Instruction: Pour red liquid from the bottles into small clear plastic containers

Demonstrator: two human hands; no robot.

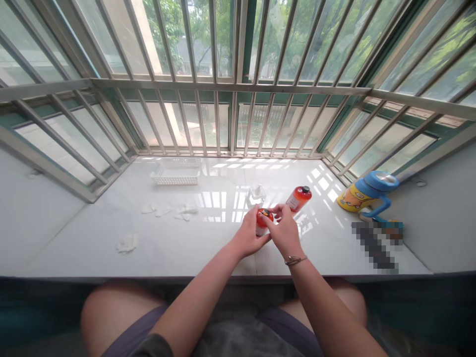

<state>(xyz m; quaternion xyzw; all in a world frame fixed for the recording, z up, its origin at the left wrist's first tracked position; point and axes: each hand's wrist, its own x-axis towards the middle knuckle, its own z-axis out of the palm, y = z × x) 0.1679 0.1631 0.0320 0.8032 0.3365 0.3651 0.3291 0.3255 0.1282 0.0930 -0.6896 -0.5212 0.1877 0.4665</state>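
Observation:
My left hand point(248, 234) is wrapped around the side of a small red bottle point(261, 221) with a dark cap and a pale label. From the other side my right hand point(284, 229) closes on the same bottle, its thumb at the top near the cap and its fingertips bent behind. Part of the bottle is covered by both hands. A second red bottle point(299, 198) with a black cap stands just beyond my right hand. Behind the held bottle is a small clear square container point(256, 194). Something clear and small shows beside my right wrist, partly hidden.
A white perforated basket point(176, 174) sits at the back left. Several crumpled white tissues point(127, 244) lie on the left of the white tiled ledge point(215, 253). A blue and yellow flask point(368, 192) stands at the right, near a blurred dark item point(375, 246). Metal bars point(230, 89) close off the windows.

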